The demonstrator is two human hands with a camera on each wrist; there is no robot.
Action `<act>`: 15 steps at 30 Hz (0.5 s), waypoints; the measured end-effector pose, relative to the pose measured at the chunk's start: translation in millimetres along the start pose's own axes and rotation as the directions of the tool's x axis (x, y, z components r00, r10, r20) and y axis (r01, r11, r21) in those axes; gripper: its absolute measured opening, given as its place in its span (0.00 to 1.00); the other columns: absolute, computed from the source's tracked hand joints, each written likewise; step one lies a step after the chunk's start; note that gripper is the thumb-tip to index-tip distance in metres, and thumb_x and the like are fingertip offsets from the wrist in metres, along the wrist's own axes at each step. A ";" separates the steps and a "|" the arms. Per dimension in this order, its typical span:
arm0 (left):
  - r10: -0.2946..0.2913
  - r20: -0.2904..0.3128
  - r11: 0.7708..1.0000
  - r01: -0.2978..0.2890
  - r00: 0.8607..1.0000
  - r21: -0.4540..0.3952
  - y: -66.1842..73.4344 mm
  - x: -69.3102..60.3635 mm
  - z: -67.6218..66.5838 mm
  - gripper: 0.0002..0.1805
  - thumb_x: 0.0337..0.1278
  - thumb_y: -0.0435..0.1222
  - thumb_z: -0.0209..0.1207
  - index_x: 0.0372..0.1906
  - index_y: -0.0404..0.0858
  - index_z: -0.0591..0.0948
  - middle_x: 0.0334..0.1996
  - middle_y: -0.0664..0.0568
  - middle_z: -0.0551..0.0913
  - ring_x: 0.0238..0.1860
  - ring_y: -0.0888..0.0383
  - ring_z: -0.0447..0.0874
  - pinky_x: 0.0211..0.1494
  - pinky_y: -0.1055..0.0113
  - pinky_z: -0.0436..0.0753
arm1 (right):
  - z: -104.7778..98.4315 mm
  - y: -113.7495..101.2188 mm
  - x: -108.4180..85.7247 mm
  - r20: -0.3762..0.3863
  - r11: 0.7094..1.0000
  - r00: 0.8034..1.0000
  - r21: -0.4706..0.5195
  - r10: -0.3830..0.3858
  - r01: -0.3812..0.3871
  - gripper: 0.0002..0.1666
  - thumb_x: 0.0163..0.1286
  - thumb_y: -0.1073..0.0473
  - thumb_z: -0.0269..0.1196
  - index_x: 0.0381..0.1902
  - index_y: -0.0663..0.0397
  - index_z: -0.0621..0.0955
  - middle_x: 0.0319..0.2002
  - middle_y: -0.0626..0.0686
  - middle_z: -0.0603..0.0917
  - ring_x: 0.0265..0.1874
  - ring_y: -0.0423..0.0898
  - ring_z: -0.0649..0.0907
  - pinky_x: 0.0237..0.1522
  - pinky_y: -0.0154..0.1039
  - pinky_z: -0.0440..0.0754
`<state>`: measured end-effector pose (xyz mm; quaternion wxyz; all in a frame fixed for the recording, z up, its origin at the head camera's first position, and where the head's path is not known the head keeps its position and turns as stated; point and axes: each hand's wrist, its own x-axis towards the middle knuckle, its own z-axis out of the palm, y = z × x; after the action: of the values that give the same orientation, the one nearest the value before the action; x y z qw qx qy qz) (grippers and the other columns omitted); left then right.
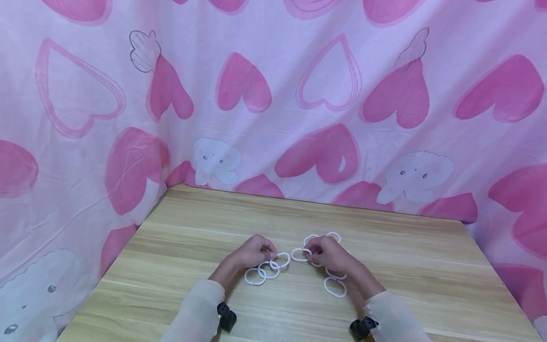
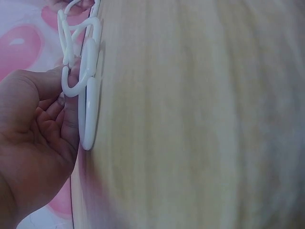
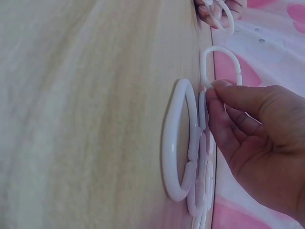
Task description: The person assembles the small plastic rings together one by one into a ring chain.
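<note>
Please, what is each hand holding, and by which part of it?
The left hand pinches a white ring; the right hand pinches another white ring, each by the end nearest that hand.

Right grip: hides parts of the white rings around it in the head view; their number cannot be told.
Left grip: cut off by the top edge of the right wrist view.
Desk: near side cut off below in the head view; surface blurred in the left wrist view.
</note>
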<state>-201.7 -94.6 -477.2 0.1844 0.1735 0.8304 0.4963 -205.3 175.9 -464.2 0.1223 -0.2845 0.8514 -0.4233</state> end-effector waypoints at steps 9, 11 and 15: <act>0.001 -0.001 1.000 -0.001 1.000 0.009 0.2 0.1 -0.3 0.06 0.65 0.27 0.60 0.38 0.29 0.87 0.31 0.45 0.88 0.31 0.62 0.79 0.38 0.72 0.79 | -2.5 -2.9 -2.8 0.034 0.991 0.999 0.131 0.021 -0.026 0.10 0.68 0.70 0.65 0.45 0.70 0.87 0.38 0.66 0.88 0.30 0.31 0.80 0.33 0.27 0.80; -0.001 -0.002 1.000 0.002 1.000 0.013 0.6 -0.3 -0.2 0.06 0.65 0.27 0.61 0.38 0.29 0.87 0.31 0.45 0.88 0.31 0.62 0.79 0.38 0.72 0.78 | -1.2 -5.1 -3.1 0.055 0.985 0.997 0.165 0.050 -0.059 0.11 0.69 0.68 0.64 0.47 0.69 0.87 0.40 0.66 0.87 0.29 0.33 0.80 0.32 0.28 0.81; -0.006 0.000 1.000 0.006 1.000 0.016 1.0 -0.5 0.1 0.06 0.65 0.27 0.61 0.38 0.30 0.87 0.31 0.45 0.88 0.31 0.62 0.79 0.37 0.72 0.78 | 2.6 -9.7 -4.4 0.081 0.976 0.994 0.196 0.077 -0.092 0.13 0.71 0.67 0.63 0.51 0.68 0.86 0.40 0.66 0.87 0.22 0.36 0.80 0.26 0.31 0.81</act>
<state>-201.2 -94.3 -476.4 0.1847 0.1724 0.8348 0.4892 -196.9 172.1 -458.3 0.1989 -0.2497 0.8110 -0.4903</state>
